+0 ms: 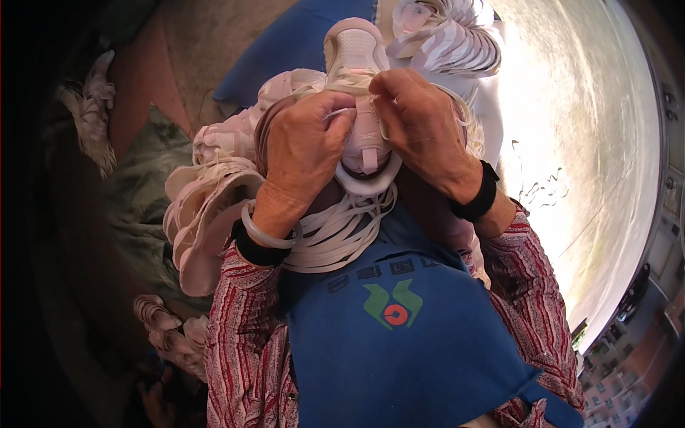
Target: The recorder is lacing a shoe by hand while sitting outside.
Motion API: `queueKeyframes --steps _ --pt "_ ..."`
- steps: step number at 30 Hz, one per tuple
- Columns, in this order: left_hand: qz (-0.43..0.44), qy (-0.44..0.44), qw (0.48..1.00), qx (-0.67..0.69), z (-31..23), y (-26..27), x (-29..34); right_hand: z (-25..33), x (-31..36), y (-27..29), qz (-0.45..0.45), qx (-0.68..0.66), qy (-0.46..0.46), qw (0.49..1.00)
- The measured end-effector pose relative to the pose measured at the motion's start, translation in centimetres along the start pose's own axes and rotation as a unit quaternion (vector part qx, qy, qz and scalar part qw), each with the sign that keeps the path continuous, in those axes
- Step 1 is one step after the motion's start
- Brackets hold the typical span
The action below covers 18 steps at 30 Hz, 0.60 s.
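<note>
Here, a white lace [337, 112] is pinched by the left hand [303, 141], fingers closed; whether anything is gripped by the curled fingers of the right hand [425, 127] cannot be told — between them a pinkish-white shoe [366, 127] is seen, lengthwise, its textured toe pointed away beyond the fingertips

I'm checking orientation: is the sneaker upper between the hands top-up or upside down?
Top-up: the sneaker upper shows its tongue and toe to the camera.

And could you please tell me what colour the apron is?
The apron is mainly blue, with a green and red emblem; head view.
</note>
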<state>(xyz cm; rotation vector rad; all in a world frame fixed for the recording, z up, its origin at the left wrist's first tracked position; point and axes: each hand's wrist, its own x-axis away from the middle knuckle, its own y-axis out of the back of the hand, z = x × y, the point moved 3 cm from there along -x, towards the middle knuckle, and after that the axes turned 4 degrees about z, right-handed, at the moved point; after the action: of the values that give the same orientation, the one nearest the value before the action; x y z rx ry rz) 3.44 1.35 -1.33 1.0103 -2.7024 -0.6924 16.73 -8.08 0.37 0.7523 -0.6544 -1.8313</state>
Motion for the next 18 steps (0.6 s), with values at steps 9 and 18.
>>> queueKeyframes --steps 9,18 --pt "-0.020 -0.032 0.999 -0.033 -0.2 0.1 0.3 0.3 -0.5 -0.3 0.028 0.016 0.053 0.998" --pt "0.003 -0.073 0.986 -0.153 -1.1 0.2 -0.1 -0.2 -0.3 -0.2 0.039 0.034 0.051 0.997"
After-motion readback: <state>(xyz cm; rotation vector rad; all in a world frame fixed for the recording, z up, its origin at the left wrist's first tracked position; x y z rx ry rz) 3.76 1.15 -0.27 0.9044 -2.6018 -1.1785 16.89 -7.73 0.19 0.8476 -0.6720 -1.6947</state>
